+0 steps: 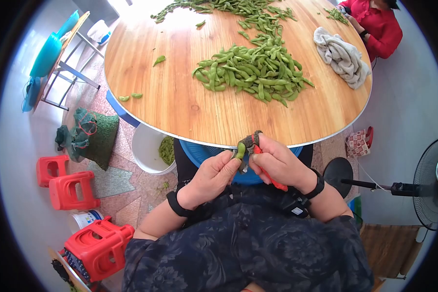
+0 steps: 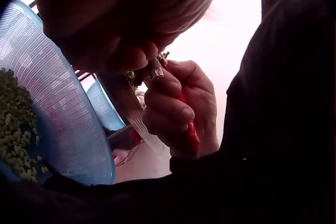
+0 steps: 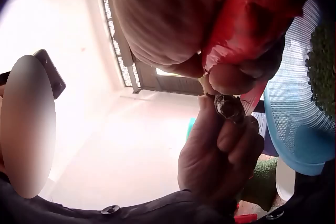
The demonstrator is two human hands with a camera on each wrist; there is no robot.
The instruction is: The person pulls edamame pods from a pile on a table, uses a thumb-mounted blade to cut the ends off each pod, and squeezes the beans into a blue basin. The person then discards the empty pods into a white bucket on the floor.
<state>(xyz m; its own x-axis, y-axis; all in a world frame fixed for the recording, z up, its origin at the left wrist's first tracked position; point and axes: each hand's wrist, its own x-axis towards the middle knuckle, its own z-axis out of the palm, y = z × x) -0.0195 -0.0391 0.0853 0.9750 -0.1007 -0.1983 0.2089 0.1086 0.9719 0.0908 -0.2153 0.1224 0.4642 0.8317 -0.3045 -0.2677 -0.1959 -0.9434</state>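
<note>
At the near table edge in the head view, my left hand (image 1: 210, 173) pinches a green soybean pod (image 1: 240, 150) between thumb and fingers. Beside it my right hand (image 1: 283, 163) grips a red-handled tool (image 1: 279, 184), whose working end is hidden by the fingers. A dark wrap (image 1: 249, 140) with a red band covers a fingertip of the right hand. The two hands meet fingertip to fingertip. In the left wrist view a blue mesh basket (image 2: 68, 98) holds shelled green beans (image 2: 18, 129) below the hands.
A heap of soybean pods (image 1: 258, 73) lies on the round wooden table (image 1: 155, 107), with a grey cloth (image 1: 340, 58) to its right. A white bucket (image 1: 143, 158) stands under the left edge. Red stools (image 1: 75, 190) are at left, a fan (image 1: 428, 185) at right, and a person in red (image 1: 382, 31) sits opposite.
</note>
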